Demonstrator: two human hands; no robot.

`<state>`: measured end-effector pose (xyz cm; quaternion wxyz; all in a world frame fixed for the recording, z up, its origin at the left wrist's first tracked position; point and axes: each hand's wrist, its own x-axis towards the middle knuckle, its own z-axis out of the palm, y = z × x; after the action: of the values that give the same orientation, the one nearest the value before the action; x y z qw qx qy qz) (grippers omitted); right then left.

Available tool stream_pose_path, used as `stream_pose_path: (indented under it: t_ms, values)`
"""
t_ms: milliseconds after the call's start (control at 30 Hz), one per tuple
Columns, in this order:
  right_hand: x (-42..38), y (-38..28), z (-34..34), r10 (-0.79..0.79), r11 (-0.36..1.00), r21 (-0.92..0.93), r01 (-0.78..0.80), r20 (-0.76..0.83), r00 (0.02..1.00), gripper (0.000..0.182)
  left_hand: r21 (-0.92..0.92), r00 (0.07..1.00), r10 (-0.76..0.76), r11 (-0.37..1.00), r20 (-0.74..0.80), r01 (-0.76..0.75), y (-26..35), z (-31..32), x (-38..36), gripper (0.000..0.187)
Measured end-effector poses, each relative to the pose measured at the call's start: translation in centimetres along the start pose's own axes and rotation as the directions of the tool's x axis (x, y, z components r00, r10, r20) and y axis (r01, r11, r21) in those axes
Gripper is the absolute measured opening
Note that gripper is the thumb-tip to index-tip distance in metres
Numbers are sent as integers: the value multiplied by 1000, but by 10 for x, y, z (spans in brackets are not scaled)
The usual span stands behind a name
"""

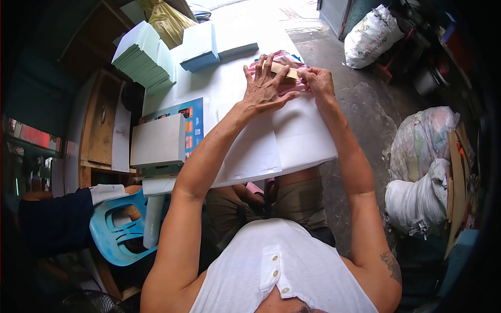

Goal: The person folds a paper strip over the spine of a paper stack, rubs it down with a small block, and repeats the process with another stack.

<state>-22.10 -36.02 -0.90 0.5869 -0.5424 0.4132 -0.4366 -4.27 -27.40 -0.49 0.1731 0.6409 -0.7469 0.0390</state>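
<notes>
Near the far right corner of the white table, my left hand (pixel 265 87) lies with fingers spread over a flat tan block (pixel 285 71). Its fingertips touch the block's top, and the thumb points right. My right hand (pixel 319 82) is closed in a pinch at the block's right end; its fingertips partly hide what they grip. Beneath the block is a crumpled pink and white cloth (pixel 298 87) with a bit of blue at its far edge. White paper sheets (pixel 252 152) lie on the table below my forearms.
Stacks of pale green sheets (pixel 143 55) and bluish sheets (pixel 200 46) stand at the table's back left. A grey-white stack (pixel 158 140) rests on a blue printed sheet (pixel 196 120). Left is a blue plastic chair (pixel 112 229); right, full sacks (pixel 373 36) on the concrete floor (pixel 368 109).
</notes>
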Motion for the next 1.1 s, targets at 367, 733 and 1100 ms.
stream_pose_path:
  t_ms: [367,733,1100]
  values:
    - [-23,-3,-24,12,998,69,-5,-109,994,15,-108,992,-113,987,50,117,0,-11,3,93]
    - [-88,-44,-56,-354,834,-493,250,-129,926,13,-95,997,5,995,-75,-12,4,-15,1,87]
    - [-114,-124,-33,-755,326,-702,633,210,621,20,-385,944,153,885,-292,-262,57,-88,8,23]
